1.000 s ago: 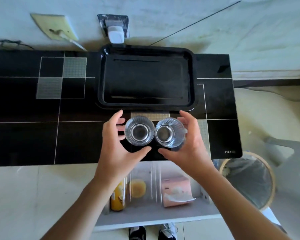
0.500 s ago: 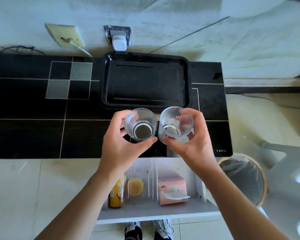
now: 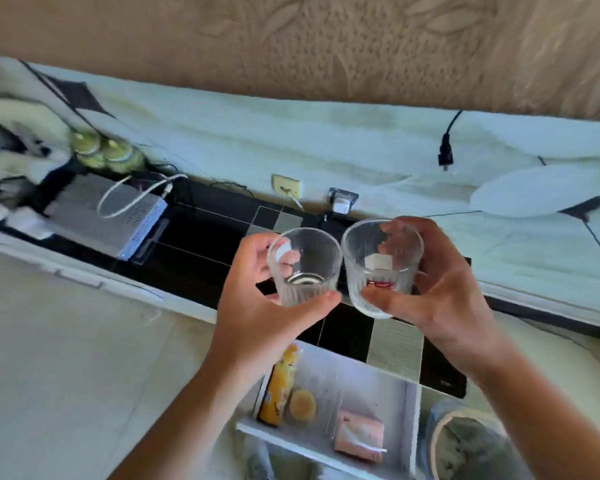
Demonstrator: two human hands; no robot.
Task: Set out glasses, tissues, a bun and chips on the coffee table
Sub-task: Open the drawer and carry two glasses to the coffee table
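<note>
Glasses: clear glass, ribbed walls, shiny; left glass, right glass with a paper label.
Table: black, glossy, with matt grey squares.
Drawer: white, smooth, matt.
Can: glossy printed yellow wrap.
Bun: matt, under clear film.
Tissues: pink soft pack, slight sheen.
Box: grey, perforated, looks like metal.
Cable: white, smooth plastic.
Wall: tan, embossed leaf pattern, rough.
Bin: pale rim, crinkled liner.

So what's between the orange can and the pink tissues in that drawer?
In the head view, a round yellow bun lies between the can and the tissues.
</note>
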